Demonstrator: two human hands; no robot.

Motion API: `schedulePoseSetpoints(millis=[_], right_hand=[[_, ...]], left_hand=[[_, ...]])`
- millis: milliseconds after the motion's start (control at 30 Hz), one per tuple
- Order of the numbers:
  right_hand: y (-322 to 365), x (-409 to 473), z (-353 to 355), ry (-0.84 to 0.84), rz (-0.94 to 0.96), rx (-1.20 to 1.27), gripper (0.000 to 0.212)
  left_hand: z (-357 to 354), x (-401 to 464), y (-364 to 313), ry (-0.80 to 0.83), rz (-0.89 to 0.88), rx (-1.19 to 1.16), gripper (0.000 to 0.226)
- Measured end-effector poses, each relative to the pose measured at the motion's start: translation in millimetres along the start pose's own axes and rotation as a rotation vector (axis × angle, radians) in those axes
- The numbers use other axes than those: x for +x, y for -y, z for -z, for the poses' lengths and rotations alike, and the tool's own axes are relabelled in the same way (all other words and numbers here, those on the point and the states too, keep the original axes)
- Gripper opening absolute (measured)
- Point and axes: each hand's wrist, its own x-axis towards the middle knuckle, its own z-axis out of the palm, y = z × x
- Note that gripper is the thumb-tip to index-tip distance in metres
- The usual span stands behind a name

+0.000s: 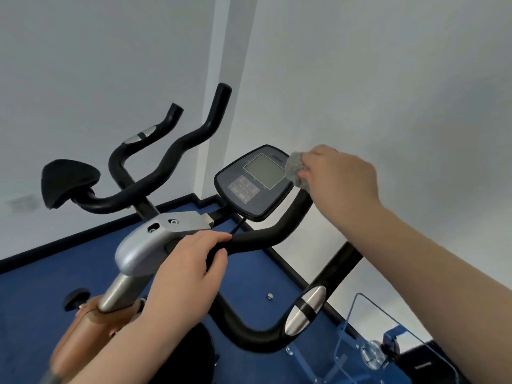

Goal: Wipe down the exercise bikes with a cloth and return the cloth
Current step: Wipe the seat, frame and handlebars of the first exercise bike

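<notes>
Right hand (340, 176) pinching fluffy grey cloth (297, 169) at 3 o'clock of black bike console (255, 181), left hand (188, 270) gripping black foam handlebar (263, 236); best sweep lightly across screen.

Blue carpeted floor (50, 289) w/ dark skirting strip (69, 239) along plain white walls (360, 79); small round metal stud (270, 296) on floor; clear acrylic panel (388, 325) on blue frame, lower right.

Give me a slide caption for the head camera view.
Right hand wipes the bike's dark console with a grey fluffy cloth; left hand grips the black handlebar.
</notes>
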Motion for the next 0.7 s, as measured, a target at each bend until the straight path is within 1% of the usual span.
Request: schedulePoseSetpoints(millis=[67, 100, 133, 233, 300, 367, 467, 567, 700], right_hand=[[7, -4, -26, 0.199, 0.105, -0.092, 0.014], [10, -9, -37, 0.243, 0.141, -0.101, 0.016], [14, -13, -43, 0.248, 0.157, -0.088, 0.017], [28, -20, -49, 0.199, 0.083, 0.039, 0.016], [40, -31, -54, 0.207, 0.065, 0.102, 0.018], [48, -41, -55, 0.181, 0.021, 0.185, 0.025], [50, -45, -54, 0.171, -0.032, 0.353, 0.031], [67, -52, -54, 0.144, 0.014, 0.449, 0.026], [92, -55, -63, 0.000, 0.122, 0.515, 0.023]], left_hand=[[7, -9, 7, 0.015, -0.006, 0.075, 0.029], [9, -14, 12, 0.017, 0.001, 0.126, 0.030], [12, -19, 17, 0.011, 0.013, 0.179, 0.030], [16, -36, 27, -0.061, 0.072, 0.256, 0.024], [17, -48, 30, -0.141, 0.164, 0.198, 0.019], [15, -58, 33, -0.217, 0.236, 0.118, 0.016], [10, -67, 35, -0.276, 0.303, 0.031, 0.024], [8, -69, 39, -0.304, 0.346, -0.025, 0.021], [7, -70, 39, -0.327, 0.335, -0.039, 0.017]])
